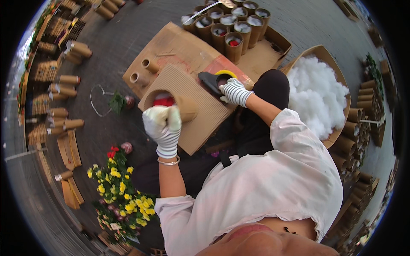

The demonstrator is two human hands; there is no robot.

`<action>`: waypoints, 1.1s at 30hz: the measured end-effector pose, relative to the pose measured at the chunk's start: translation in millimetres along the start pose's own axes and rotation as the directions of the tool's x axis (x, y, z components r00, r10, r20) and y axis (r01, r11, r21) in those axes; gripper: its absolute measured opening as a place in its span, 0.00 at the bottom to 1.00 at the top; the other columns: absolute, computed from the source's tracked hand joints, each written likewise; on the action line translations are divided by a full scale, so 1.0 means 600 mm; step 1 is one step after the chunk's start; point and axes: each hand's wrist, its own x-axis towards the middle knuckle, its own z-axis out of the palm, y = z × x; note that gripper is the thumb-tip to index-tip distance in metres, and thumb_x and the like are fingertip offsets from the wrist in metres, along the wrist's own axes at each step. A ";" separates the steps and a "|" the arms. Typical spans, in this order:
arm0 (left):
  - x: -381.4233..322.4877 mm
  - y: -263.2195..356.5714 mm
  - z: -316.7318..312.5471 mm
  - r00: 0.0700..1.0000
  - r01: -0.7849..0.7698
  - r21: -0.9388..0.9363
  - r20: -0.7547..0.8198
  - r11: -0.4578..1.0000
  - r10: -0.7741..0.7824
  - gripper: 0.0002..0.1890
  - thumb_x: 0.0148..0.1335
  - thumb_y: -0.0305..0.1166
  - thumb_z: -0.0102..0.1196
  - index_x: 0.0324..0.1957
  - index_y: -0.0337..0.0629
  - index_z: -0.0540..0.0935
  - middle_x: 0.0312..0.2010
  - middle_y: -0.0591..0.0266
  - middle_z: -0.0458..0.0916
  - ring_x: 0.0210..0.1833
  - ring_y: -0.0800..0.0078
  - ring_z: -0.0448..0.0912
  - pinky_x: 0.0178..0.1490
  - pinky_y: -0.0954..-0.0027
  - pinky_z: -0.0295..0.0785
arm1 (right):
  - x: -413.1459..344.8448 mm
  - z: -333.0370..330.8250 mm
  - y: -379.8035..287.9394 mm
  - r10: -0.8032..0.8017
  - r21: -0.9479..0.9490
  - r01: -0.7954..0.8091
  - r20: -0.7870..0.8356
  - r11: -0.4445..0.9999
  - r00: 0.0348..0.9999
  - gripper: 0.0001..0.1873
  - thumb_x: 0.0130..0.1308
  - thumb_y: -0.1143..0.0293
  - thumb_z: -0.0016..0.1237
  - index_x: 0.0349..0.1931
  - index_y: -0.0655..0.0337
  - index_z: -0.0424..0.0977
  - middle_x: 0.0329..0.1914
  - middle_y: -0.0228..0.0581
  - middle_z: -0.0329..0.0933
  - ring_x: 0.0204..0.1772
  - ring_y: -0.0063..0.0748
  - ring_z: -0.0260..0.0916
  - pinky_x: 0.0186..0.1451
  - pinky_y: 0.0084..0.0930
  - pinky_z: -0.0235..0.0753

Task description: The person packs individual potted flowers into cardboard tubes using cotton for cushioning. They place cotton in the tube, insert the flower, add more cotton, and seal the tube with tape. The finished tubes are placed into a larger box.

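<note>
My left hand (pixel 162 128), in a striped glove with a pale coated palm, is closed at the near rim of a wide cardboard tube (pixel 187 107). Its fingertips are hidden. Something red (pixel 164 101) shows inside the tube mouth, with a little white beside it. The tube rests on a stack of corrugated cardboard sheets (pixel 182 80). In my gloved right hand (pixel 235 91) is a dark tape dispenser (pixel 209 84) with a yellow ring (pixel 226 73), held over the right edge of the stack.
Two small cardboard cores (pixel 150 65) stand on the cardboard box (pixel 174 38) beneath. Beyond are several tubes filled with white stuffing (pixel 242 28). At right a carton holds fluffy white fibre (pixel 315 96). Yellow-flowered plants (pixel 128 198) and a loose leafy plant (pixel 118 102) are on the left floor.
</note>
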 end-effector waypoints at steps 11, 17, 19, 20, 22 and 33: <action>0.022 0.059 0.083 0.951 -0.077 -0.310 -0.310 0.948 -0.024 0.12 0.73 0.30 0.44 0.31 0.38 0.74 0.26 0.61 0.74 0.30 0.67 0.73 0.34 0.69 0.70 | -0.061 -0.256 -0.077 -0.227 0.374 0.518 -0.598 0.769 0.768 0.23 0.57 0.67 0.64 0.55 0.49 0.77 0.38 0.36 0.80 0.39 0.45 0.80 0.42 0.39 0.78; -0.023 0.058 0.091 0.978 0.199 -0.346 0.007 0.917 -0.209 0.10 0.69 0.30 0.47 0.33 0.36 0.78 0.28 0.56 0.81 0.28 0.69 0.76 0.36 0.67 0.73 | -0.065 -0.219 -0.079 -0.507 0.083 0.579 -0.395 0.811 0.766 0.25 0.62 0.57 0.60 0.59 0.46 0.71 0.31 0.39 0.79 0.34 0.44 0.81 0.34 0.39 0.76; -0.043 0.049 0.088 0.968 0.217 -0.481 -0.009 0.850 -0.252 0.09 0.69 0.29 0.47 0.33 0.36 0.77 0.28 0.57 0.81 0.27 0.69 0.75 0.35 0.68 0.72 | -0.062 -0.212 -0.084 -0.380 0.280 0.460 -0.296 0.843 0.876 0.15 0.66 0.62 0.57 0.49 0.54 0.75 0.30 0.38 0.80 0.33 0.45 0.80 0.35 0.36 0.76; -0.052 0.038 0.083 0.970 0.189 -0.448 -0.051 0.874 -0.236 0.10 0.69 0.30 0.47 0.33 0.36 0.77 0.28 0.57 0.80 0.27 0.69 0.75 0.34 0.68 0.72 | -0.064 -0.213 -0.078 -0.307 0.383 0.495 -0.454 0.780 0.836 0.13 0.65 0.64 0.58 0.48 0.56 0.75 0.31 0.39 0.80 0.34 0.45 0.80 0.37 0.35 0.77; -0.073 0.012 0.067 0.965 0.230 -0.311 -0.053 0.922 -0.259 0.11 0.72 0.31 0.46 0.35 0.36 0.78 0.29 0.58 0.81 0.28 0.71 0.76 0.35 0.71 0.74 | -0.080 -0.227 -0.040 -0.131 0.559 0.575 -0.640 0.598 0.757 0.15 0.64 0.70 0.60 0.50 0.58 0.75 0.35 0.42 0.81 0.38 0.47 0.80 0.44 0.33 0.79; -0.291 -0.132 0.131 0.689 0.667 0.244 0.156 0.704 -0.708 0.14 0.70 0.29 0.53 0.54 0.35 0.81 0.42 0.55 0.79 0.41 0.69 0.78 0.44 0.68 0.76 | -0.134 -0.252 0.360 0.585 0.680 0.004 -0.633 0.733 0.507 0.07 0.66 0.72 0.57 0.43 0.61 0.77 0.28 0.38 0.80 0.29 0.28 0.75 0.37 0.26 0.76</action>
